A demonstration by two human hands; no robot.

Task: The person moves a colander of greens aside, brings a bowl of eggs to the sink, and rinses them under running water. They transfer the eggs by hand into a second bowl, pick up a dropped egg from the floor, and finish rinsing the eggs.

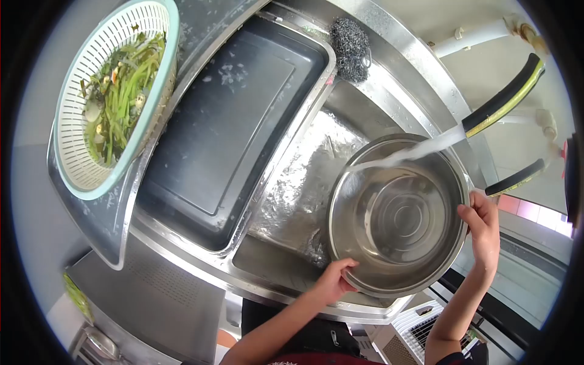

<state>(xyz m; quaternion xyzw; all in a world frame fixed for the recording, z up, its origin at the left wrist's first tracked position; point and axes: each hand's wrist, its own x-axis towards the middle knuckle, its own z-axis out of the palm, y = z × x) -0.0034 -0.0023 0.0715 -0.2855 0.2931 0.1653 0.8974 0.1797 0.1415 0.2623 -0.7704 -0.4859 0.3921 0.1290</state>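
A round stainless steel basin is tilted over the sink, its inside facing me. My left hand grips its near rim, thumb over the edge. On the right side of the rim, my right hand is closed with the thumb on top and the other fingers partly hidden behind. A stream of water crosses the upper part of the basin from a black and yellow hose. Splashing water covers the sink floor to the left of the basin.
A dark rectangular tray lies over the left of the sink. Beyond it, a white and green colander holds green vegetable scraps. A steel wool scourer sits on the back ledge. Another hose end hangs at right.
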